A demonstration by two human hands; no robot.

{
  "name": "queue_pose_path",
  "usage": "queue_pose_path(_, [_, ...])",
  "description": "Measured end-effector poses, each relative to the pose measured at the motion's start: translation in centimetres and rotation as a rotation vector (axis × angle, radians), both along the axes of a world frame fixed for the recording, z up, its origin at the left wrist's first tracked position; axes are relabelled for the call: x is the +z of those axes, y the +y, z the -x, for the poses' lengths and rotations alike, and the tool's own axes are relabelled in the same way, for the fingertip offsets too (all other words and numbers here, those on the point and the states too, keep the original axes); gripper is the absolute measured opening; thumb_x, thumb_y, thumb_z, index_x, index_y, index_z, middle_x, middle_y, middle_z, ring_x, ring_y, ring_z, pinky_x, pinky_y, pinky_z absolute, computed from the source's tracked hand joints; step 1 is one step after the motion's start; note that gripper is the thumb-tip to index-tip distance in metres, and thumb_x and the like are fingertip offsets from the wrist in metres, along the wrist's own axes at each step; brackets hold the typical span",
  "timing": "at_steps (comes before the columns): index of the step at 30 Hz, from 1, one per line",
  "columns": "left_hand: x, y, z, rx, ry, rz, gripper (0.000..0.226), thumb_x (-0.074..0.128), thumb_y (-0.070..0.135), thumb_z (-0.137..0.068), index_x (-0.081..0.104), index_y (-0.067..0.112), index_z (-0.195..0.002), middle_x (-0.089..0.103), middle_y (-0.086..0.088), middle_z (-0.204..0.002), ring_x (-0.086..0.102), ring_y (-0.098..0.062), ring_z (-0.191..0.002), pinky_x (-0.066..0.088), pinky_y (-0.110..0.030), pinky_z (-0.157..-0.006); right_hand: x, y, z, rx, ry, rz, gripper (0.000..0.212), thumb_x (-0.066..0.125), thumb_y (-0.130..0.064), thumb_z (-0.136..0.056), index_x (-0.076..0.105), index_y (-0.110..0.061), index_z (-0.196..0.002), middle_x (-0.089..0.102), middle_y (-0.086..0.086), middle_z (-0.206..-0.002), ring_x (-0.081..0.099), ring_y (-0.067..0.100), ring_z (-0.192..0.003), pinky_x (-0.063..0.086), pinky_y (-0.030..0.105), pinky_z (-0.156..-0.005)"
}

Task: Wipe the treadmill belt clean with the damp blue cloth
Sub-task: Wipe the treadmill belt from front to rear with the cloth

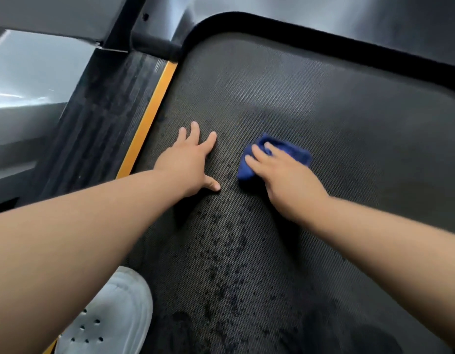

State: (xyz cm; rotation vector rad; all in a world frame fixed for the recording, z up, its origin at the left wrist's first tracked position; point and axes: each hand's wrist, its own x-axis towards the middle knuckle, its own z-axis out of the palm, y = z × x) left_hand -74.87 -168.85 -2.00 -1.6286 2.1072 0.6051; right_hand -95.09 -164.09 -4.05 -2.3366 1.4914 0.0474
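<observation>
While left hand [188, 162] lies flat, right hand [280, 175] presses one blue cloth [296, 152].

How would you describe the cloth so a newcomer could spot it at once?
Start at the dark textured treadmill belt filling most of the view. Near its middle the left hand lies flat and bare, while the right hand rests on a bunched blue cloth. It is the only vivid blue thing on the grey, speckled belt.

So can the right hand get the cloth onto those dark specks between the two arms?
Probably yes: the right hand presses the blue cloth on the belt beside the specks; nothing lies between.
</observation>
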Motion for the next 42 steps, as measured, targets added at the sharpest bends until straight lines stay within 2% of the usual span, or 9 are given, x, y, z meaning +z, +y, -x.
queue_pose_path(3, [-0.2,-0.1,0.0,0.013,0.004,-0.002,0.116,0.074,0.06,-0.067,-0.002,0.032,-0.151,-0.017,-0.006,-0.158,-0.009,-0.03,-0.146,0.028,-0.052,-0.111,-0.3,0.9,0.9,-0.009,-0.063,-0.027,0.05,0.041,-0.003,-0.088,0.05,-0.013,-0.136,0.043,0.007,-0.147,0.039,0.036,-0.134,0.032,0.048,-0.111])
queue_pose_path(9, [-0.3,-0.2,0.1,0.014,0.002,-0.025,0.119,0.074,0.061,-0.066,-0.003,0.031,-0.151,-0.018,-0.007,-0.158,-0.01,-0.029,-0.146,0.027,-0.053,-0.112,0.4,-7.8,-3.3,-0.154,0.021,-0.043,0.053,0.042,-0.007,-0.093,0.036,-0.023,-0.144,0.024,0.0,-0.156,0.023,0.024,-0.141,0.028,0.037,-0.107])
queue_pose_path(12, [0.3,-0.1,0.1,0.059,0.047,-0.056,0.119,0.073,0.058,-0.069,-0.006,0.027,-0.151,-0.015,-0.008,-0.158,-0.009,-0.03,-0.146,0.02,-0.055,-0.114,2.1,-6.9,-2.9,-0.178,-0.164,-0.164,0.049,0.042,-0.019,-0.099,0.032,-0.027,-0.147,0.017,0.003,-0.159,0.017,0.023,-0.145,0.015,0.029,-0.114])
queue_pose_path(17, [0.7,-0.1,3.5,0.305,0.32,0.412,0.089,0.047,0.059,-0.08,0.005,0.027,-0.152,0.005,-0.001,-0.16,0.009,-0.02,-0.146,0.01,-0.051,-0.116,2.3,-2.8,3.1,-0.513,-0.418,0.144,0.044,0.042,-0.008,-0.094,0.051,-0.02,-0.136,0.037,0.005,-0.151,0.033,0.02,-0.139,0.017,0.018,-0.109])
queue_pose_path(22, [-2.3,0.3,8.1,-0.164,0.22,0.329,0.058,0.035,0.061,-0.092,0.024,0.044,-0.146,0.011,0.005,-0.159,0.002,-0.026,-0.146,0.008,-0.062,-0.112,-1.6,-1.5,5.3,-0.516,-0.217,0.145,0.047,0.034,-0.012,-0.09,0.05,-0.004,-0.133,0.037,0.016,-0.149,0.031,0.032,-0.139,0.019,0.032,-0.114])
queue_pose_path(27, [-4.1,0.7,0.2,-0.306,0.359,0.497,0.044,0.041,0.04,-0.094,0.06,0.018,-0.128,0.048,-0.013,-0.141,0.041,-0.04,-0.131,0.042,-0.057,-0.098,-1.4,-1.4,5.0,-0.51,-0.176,0.13,0.044,0.04,-0.006,-0.095,0.042,-0.008,-0.139,0.028,0.01,-0.154,0.02,0.026,-0.144,0.013,0.033,-0.118])
queue_pose_path(31, [-3.8,0.5,1.0,0.278,0.248,0.409,0.049,0.039,0.035,-0.098,0.04,0.017,-0.143,0.013,-0.018,-0.157,0.011,-0.035,-0.144,0.022,-0.048,-0.113,-1.6,-1.3,4.5,-0.529,-0.14,0.131,0.046,0.038,-0.007,-0.095,0.039,-0.009,-0.142,0.025,0.009,-0.156,0.018,0.026,-0.145,0.01,0.035,-0.119])
queue_pose_path(38, [-4.1,3.3,4.3,-0.49,0.38,0.377,0.052,0.038,0.037,-0.09,0.05,0.009,-0.133,0.048,-0.02,-0.139,0.047,-0.037,-0.127,0.044,-0.055,-0.097,-1.9,-1.4,5.3,-0.459,-0.109,0.111,0.047,0.039,-0.007,-0.095,0.038,-0.007,-0.142,0.025,0.014,-0.155,0.019,0.029,-0.144,0.012,0.038,-0.118])
queue_pose_path(42, [-3.5,-3.1,0.8,-0.024,0.224,0.387,0.056,0.037,0.035,-0.096,0.029,0.009,-0.145,0.022,-0.019,-0.154,0.023,-0.034,-0.141,0.028,-0.048,-0.111,-2.1,-1.3,4.9,-0.496,-0.115,0.136,0.047,0.037,-0.009,-0.096,0.037,-0.009,-0.143,0.024,0.012,-0.156,0.017,0.027,-0.145,0.01,0.036,-0.119])
